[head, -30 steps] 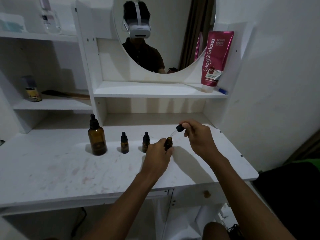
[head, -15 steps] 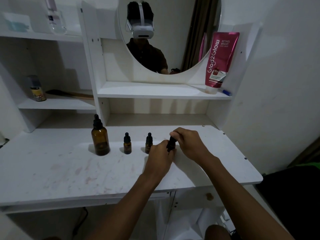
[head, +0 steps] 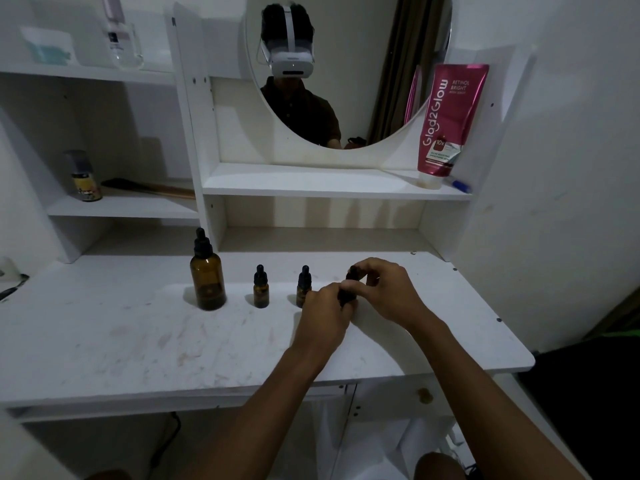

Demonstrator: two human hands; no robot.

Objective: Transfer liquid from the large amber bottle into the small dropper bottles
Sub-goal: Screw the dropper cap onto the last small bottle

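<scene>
The large amber bottle [head: 207, 279] stands capped with a black dropper on the white desk [head: 138, 341]. To its right stand two small amber dropper bottles, one [head: 260, 288] free and capped, the other [head: 303, 285] partly behind my left hand. My left hand [head: 323, 315] grips the body of a third small dropper bottle [head: 347, 295], mostly hidden. My right hand [head: 384, 289] pinches that bottle's black dropper cap [head: 354, 273], which sits on its neck.
A round mirror [head: 346, 64] and a shelf with a pink lotion tube [head: 448, 123] rise behind the desk. A small can [head: 85, 178] and a clear bottle [head: 123, 39] stand on the left shelves. The desk's right edge is near a dark object.
My right hand brought the dropper cap from above down onto the third small bottle's neck and now grips it there. My left hand kept holding the bottle.
</scene>
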